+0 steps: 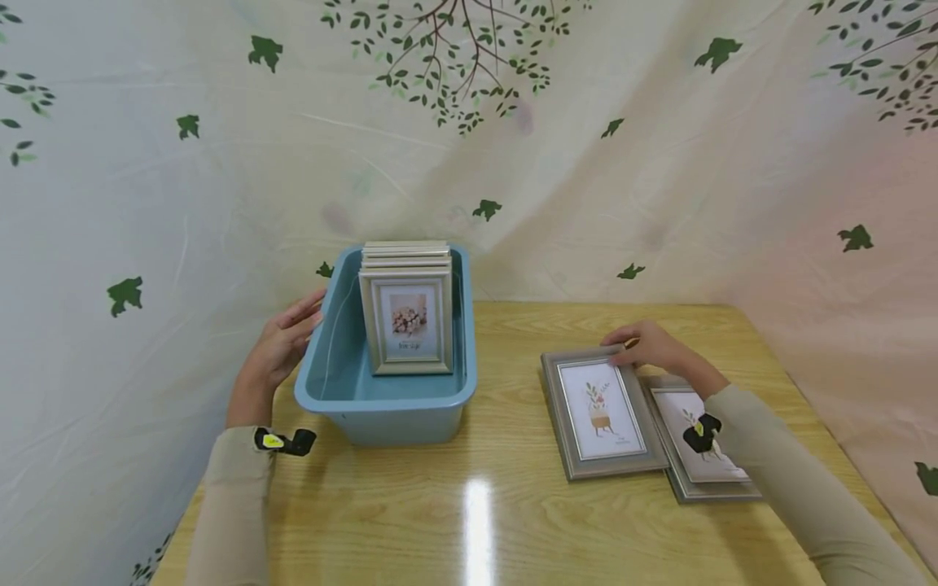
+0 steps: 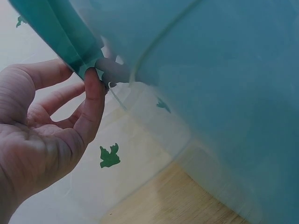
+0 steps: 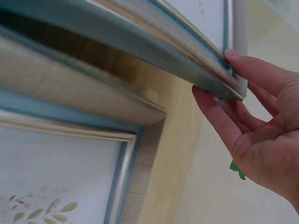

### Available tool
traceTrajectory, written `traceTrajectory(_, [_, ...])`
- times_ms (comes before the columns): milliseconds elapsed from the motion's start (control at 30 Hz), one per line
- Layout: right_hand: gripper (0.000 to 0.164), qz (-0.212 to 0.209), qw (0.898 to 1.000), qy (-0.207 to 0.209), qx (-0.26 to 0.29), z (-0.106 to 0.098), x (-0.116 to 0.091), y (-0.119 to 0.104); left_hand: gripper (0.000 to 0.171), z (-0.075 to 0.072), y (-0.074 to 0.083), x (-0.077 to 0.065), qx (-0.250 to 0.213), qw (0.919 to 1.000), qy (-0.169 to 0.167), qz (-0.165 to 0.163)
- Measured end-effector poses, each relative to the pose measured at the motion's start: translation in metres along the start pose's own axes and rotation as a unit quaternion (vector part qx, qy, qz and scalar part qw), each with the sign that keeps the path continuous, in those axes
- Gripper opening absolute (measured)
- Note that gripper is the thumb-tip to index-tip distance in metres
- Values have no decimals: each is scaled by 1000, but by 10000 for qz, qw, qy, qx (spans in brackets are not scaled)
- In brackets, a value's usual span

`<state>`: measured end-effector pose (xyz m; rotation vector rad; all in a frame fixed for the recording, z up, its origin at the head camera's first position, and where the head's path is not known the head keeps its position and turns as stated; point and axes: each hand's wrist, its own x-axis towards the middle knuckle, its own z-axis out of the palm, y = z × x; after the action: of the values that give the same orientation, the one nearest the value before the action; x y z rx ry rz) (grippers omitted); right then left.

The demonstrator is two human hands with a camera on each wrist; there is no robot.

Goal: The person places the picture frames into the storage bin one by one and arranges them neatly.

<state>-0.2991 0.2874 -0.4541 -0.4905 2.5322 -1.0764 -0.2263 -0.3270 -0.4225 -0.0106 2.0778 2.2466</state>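
Observation:
A light-blue plastic basin (image 1: 421, 419) stands on the table, with several picture frames (image 1: 406, 325) upright inside in a row. My left hand (image 1: 282, 346) holds the basin's left rim; in the left wrist view, the fingers (image 2: 95, 100) bend at the rim's edge. On the right, my right hand (image 1: 648, 350) pinches the upper right corner of a grey-brown picture frame (image 1: 557, 415) with a plant print. The right wrist view shows the thumb (image 3: 257, 72) on its face and fingers beneath, its edge raised at that corner. My forearm partly hides another frame (image 1: 677, 399) beside it.
Under the partly hidden frame lies one more picture frame (image 1: 685, 492). A wood-grain table (image 1: 396, 513) carries everything, and a pale cloth with leaf prints (image 1: 572, 228) hangs behind and at the sides.

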Motion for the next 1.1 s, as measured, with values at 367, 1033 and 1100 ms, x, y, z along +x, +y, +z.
traceTrajectory(367, [48, 150, 9962, -853, 125, -23, 0, -14, 65, 0, 0, 0, -106, 9999, 37, -29])
traceTrajectory(1033, [51, 366, 9853, -1368, 952, -45, 3, -20, 67, -1, -1, -1, -86, 10000, -4, 24])
traceTrajectory(1100, [51, 338, 9856, -1316, 1004, -46, 3, -21, 66, -1, -1, 0, -62, 10000, -34, 40])
